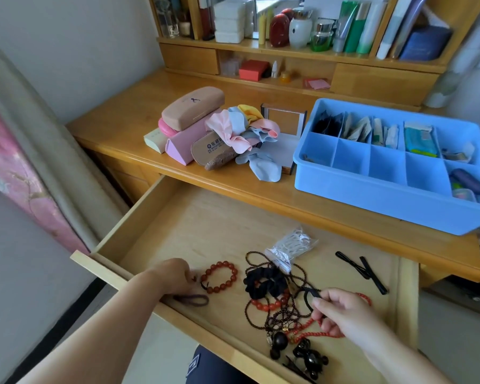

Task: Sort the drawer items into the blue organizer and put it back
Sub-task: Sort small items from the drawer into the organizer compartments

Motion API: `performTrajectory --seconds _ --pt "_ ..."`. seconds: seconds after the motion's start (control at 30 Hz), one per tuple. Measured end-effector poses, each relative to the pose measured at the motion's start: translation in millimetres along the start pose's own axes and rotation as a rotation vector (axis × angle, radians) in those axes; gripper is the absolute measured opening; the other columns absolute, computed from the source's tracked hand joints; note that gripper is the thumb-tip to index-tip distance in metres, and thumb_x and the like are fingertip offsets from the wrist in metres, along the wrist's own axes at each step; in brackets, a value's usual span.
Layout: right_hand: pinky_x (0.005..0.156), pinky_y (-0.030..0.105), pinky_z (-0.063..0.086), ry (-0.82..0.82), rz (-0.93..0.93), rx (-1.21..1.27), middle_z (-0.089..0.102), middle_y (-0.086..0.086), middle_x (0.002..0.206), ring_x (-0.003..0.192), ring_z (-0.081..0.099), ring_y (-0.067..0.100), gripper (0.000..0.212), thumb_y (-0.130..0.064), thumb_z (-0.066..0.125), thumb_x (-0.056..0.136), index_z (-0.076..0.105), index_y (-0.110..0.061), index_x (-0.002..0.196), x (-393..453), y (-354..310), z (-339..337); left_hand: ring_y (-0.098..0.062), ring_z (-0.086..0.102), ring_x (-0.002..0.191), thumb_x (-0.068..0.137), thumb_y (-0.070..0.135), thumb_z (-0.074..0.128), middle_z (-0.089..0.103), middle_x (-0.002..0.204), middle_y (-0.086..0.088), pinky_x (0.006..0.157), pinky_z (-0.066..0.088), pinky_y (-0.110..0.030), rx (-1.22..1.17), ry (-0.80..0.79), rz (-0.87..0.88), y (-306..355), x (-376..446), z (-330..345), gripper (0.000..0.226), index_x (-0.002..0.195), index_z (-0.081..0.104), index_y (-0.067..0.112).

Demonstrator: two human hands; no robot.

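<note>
Honey-coloured wood runs through the room: a glossy tabletop under shelves, an open drawer at 6 o'clock. At 9 o'clock in the drawer, the left hand curls its grip beside a round red bead bracelet; whether it holds anything, I cannot tell. The right hand pinches a black hair tie at 5 o'clock. A rigid blue organizer, its compartments partly filled, sits on the tabletop at 2 o'clock.

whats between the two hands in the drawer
In the head view, the red bead bracelet and the black scrunchie lie between the left hand and the right hand, with thin dark bead strings tangled around the scrunchie.
</note>
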State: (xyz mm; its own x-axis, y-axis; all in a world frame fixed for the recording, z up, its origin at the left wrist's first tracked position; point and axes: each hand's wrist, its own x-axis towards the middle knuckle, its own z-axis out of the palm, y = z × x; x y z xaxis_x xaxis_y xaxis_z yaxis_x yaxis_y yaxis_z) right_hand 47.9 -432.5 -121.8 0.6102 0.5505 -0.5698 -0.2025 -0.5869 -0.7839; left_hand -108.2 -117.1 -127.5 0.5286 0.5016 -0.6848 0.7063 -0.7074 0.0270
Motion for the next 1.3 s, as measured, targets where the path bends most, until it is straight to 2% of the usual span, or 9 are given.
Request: performTrajectory --seconds 0.1,0.23,0.33,0.47,0.7,0.9,1.1,1.2,1.3 --pt "0.051 0.021 0.045 -0.012 0.000 -0.016 0.073 0.002 0.074 0.055 0.060 0.009 0.014 -0.016 0.061 0.090 0.067 -0.012 0.079 -2.8 2.9 -1.1 -0.015 0.054 0.087 0.085 0.031 0.059 0.058 0.098 0.001 0.080 0.050 -0.026 0.189 0.012 -0.039 9.8 -6.2 5.0 0.030 0.110 0.057 0.015" --pt "0.053 0.022 0.046 -0.035 0.011 -0.016 0.073 0.003 0.074 0.056 0.060 0.010 0.013 -0.015 0.060 0.091 0.067 -0.011 0.081 -8.7 4.0 -2.8 -0.014 0.050 0.081 0.087 0.009 0.056 0.054 0.096 0.000 0.070 0.045 -0.020 0.151 0.023 -0.018 27.6 -13.3 1.7 0.023 0.110 0.057 0.011" --pt "0.055 0.022 0.046 -0.008 -0.011 -0.019 0.073 0.000 0.073 0.055 0.059 0.008 0.013 -0.017 0.061 0.090 0.068 -0.012 0.080 -14.8 -5.1 -4.8 -0.013 0.055 0.072 0.078 0.005 0.066 0.054 0.083 0.005 0.052 0.040 -0.013 -0.138 0.099 0.069 38.6 -24.4 -12.5 0.019 0.092 0.058 0.016" --pt "0.059 0.019 0.050 0.069 -0.134 -0.019 0.072 -0.010 0.077 0.057 0.061 0.003 0.011 -0.027 0.061 0.090 0.070 -0.023 0.086 -22.9 -37.2 -2.9 -0.012 0.065 0.056 0.077 -0.001 0.069 0.069 0.071 -0.007 0.047 0.048 -0.020 -0.748 0.184 0.245 74.9 -50.2 -25.9 0.013 0.084 0.063 0.008" --pt "0.055 0.015 0.049 0.036 -0.259 0.135 0.065 -0.013 0.057 0.050 0.056 0.007 0.015 -0.028 0.058 0.092 0.069 -0.037 0.088 -32.1 -77.8 5.9 -0.016 0.064 0.062 0.079 0.008 0.074 0.069 0.071 -0.007 0.061 0.052 -0.024 -1.326 0.183 0.599 153.5 -82.8 -13.4 0.012 0.075 0.066 0.016" --pt "0.050 0.015 0.042 -0.070 -0.229 -0.098 0.073 -0.005 0.076 0.046 0.050 0.006 0.010 -0.019 0.061 0.090 0.069 -0.026 0.090 -28.8 -88.3 -20.9 -0.020 0.064 0.070 0.086 0.020 0.069 0.071 0.081 -0.012 0.071 0.052 -0.029 -1.575 0.196 0.545 163.0 -72.2 -1.0 0.005 0.081 0.067 0.020" --pt "0.053 0.016 0.049 0.223 -0.482 0.061 0.073 -0.006 0.074 0.054 0.061 0.006 0.022 -0.008 0.057 0.091 0.060 -0.026 0.104 3.7 -173.7 -75.4 -0.011 0.061 0.065 0.092 0.009 0.056 0.070 0.074 -0.001 0.069 0.050 -0.024 -1.469 0.330 0.283 130.7 -44.3 19.3 0.013 0.089 0.065 0.017" --pt "0.052 0.011 0.047 0.469 -0.670 -0.145 0.071 -0.008 0.080 0.060 0.064 0.003 0.028 -0.011 0.053 0.091 0.053 -0.032 0.109 31.7 -213.7 -82.1 -0.008 0.062 0.063 0.094 0.006 0.052 0.071 0.074 0.000 0.072 0.051 -0.026 -1.461 0.337 0.226 120.7 -35.7 28.0 0.017 0.092 0.065 0.017" --pt "0.066 0.026 0.053 0.540 -0.611 -0.391 0.070 -0.001 0.097 0.080 0.067 0.016 0.031 -0.016 0.054 0.092 0.054 -0.023 0.123 60.4 -228.6 -75.4 -0.006 0.063 0.062 0.093 0.009 0.053 0.072 0.077 0.001 0.069 0.051 -0.024 -1.437 0.343 0.215 118.4 -31.1 31.2 0.018 0.093 0.065 0.022"
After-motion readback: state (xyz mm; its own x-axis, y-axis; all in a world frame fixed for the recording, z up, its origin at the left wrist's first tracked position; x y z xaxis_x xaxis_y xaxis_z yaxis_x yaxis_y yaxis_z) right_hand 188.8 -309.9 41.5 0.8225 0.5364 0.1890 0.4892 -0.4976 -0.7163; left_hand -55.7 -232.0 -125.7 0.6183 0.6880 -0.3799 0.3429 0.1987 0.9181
